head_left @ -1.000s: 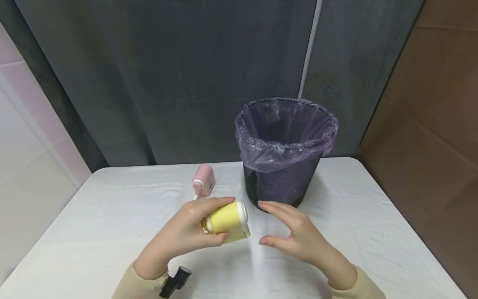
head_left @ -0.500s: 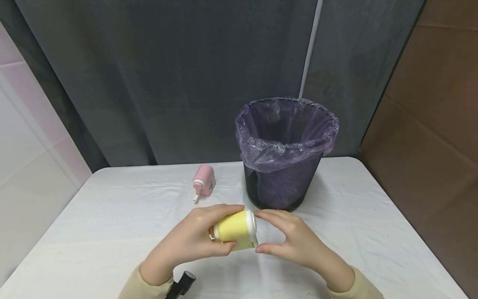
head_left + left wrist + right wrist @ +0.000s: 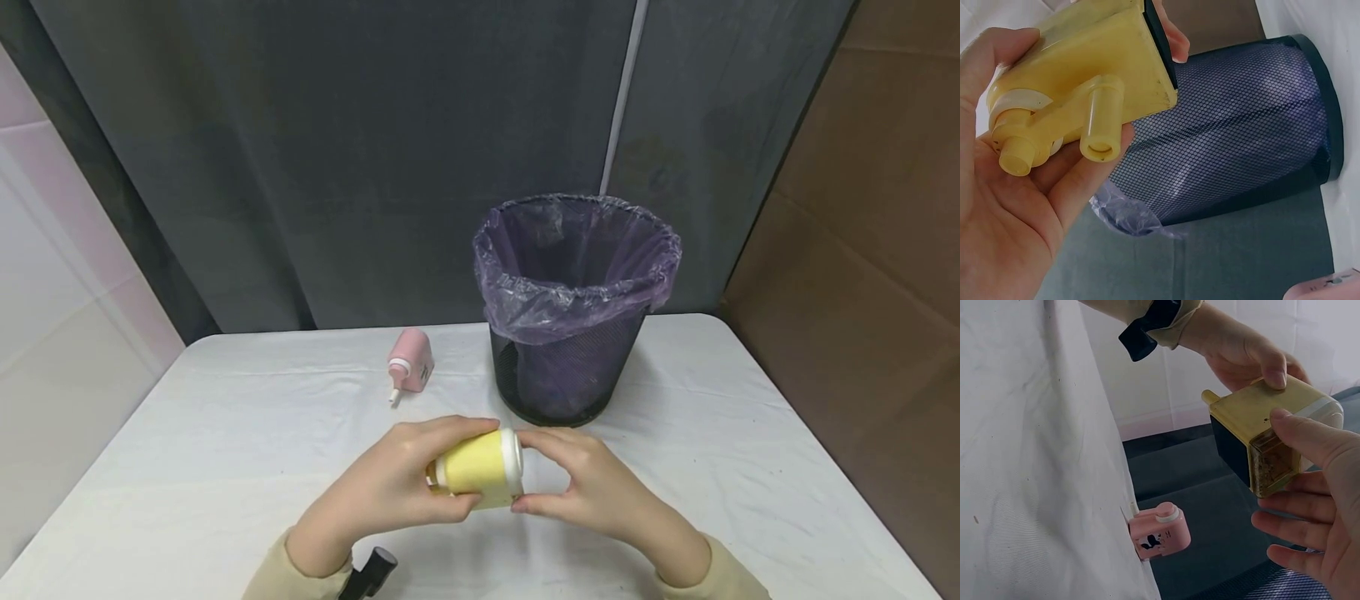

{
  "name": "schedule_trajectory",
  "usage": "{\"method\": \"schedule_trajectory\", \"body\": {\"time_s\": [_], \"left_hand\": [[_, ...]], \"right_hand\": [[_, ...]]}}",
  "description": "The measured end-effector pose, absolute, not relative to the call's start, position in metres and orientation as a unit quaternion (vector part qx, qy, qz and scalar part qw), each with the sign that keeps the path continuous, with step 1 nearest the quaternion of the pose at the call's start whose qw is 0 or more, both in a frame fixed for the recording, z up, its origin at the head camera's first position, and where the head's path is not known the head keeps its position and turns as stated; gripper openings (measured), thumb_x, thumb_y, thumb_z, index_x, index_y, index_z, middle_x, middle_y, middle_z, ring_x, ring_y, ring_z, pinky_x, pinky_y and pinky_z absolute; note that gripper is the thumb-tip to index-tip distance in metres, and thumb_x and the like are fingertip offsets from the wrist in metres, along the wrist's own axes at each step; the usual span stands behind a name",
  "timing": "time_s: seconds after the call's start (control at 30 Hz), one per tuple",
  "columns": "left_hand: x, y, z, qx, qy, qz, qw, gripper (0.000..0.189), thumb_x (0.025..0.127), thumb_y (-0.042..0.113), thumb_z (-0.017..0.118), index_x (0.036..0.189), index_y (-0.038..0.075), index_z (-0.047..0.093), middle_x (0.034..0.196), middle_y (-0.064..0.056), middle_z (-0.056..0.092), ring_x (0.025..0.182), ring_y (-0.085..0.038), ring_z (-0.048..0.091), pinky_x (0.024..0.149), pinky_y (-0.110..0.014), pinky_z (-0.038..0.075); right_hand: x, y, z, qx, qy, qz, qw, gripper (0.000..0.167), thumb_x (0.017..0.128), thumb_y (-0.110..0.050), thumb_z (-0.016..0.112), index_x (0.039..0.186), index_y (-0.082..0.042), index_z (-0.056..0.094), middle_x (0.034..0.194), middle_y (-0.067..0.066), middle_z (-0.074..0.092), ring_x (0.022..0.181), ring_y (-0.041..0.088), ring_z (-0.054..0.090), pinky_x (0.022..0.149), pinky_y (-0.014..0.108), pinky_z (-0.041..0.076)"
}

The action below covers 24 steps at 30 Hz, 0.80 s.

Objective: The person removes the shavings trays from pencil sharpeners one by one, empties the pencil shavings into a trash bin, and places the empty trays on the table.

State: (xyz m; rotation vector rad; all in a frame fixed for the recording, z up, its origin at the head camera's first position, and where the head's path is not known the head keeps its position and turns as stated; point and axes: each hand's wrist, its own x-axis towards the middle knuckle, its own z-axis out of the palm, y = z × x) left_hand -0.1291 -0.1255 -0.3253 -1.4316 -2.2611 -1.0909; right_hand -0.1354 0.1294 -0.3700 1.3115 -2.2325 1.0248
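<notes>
A yellow hand-crank pencil sharpener (image 3: 480, 468) lies sideways in the air above the table's near middle. My left hand (image 3: 393, 483) grips it by the crank end, thumb on the near side and fingers on the far side. The crank handle (image 3: 1105, 115) points out toward the palm in the left wrist view. At the other end, my right hand (image 3: 592, 475) pinches the sharpener between thumb and forefinger, its other fingers spread beneath. Between them the right wrist view shows a see-through shavings drawer (image 3: 1271, 464) with brownish bits inside, beside a dark flat base (image 3: 1230, 450).
Behind the hands stands a black mesh bin (image 3: 562, 379) lined with a purple plastic bag (image 3: 570, 312). A pink crank sharpener (image 3: 412, 358) sits left of it on the white tablecloth (image 3: 225, 433). A dark curtain hangs behind; brown sheeting (image 3: 862, 250) borders the right.
My left hand has brought the sharpener right and slightly nearer me. The right hand, apart from it a second ago, has come down and taken hold of its end. Bin and pink sharpener stayed put.
</notes>
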Motion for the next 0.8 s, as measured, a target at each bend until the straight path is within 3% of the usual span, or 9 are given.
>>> {"method": "schedule_trajectory", "body": {"time_s": [0.63, 0.8], "left_hand": [[-0.1297, -0.1213, -0.3278, -0.496, -0.772, -0.376, 0.125, 0.064, 0.072, 0.007, 0.076, 0.132, 0.009, 0.053, 0.111, 0.000, 0.062, 0.080, -0.007, 0.056, 0.066, -0.014, 0.046], [-0.1303, -0.1213, -0.3287, -0.488, -0.774, -0.384, 0.124, 0.065, 0.076, 0.012, 0.078, 0.135, 0.007, 0.050, 0.121, -0.004, 0.061, 0.090, -0.010, 0.059, 0.077, -0.023, 0.050]], "right_hand": [[-0.1327, 0.1324, -0.3665, 0.463, -0.771, 0.390, 0.200, 0.049, 0.074, -0.024, 0.083, 0.116, -0.008, 0.062, 0.101, -0.003, 0.066, 0.091, 0.011, 0.062, 0.082, 0.020, 0.047], [-0.1319, 0.1344, -0.3641, 0.459, -0.767, 0.400, 0.205, 0.050, 0.072, -0.020, 0.083, 0.115, -0.006, 0.062, 0.101, -0.002, 0.065, 0.090, 0.013, 0.062, 0.082, 0.022, 0.048]]}}
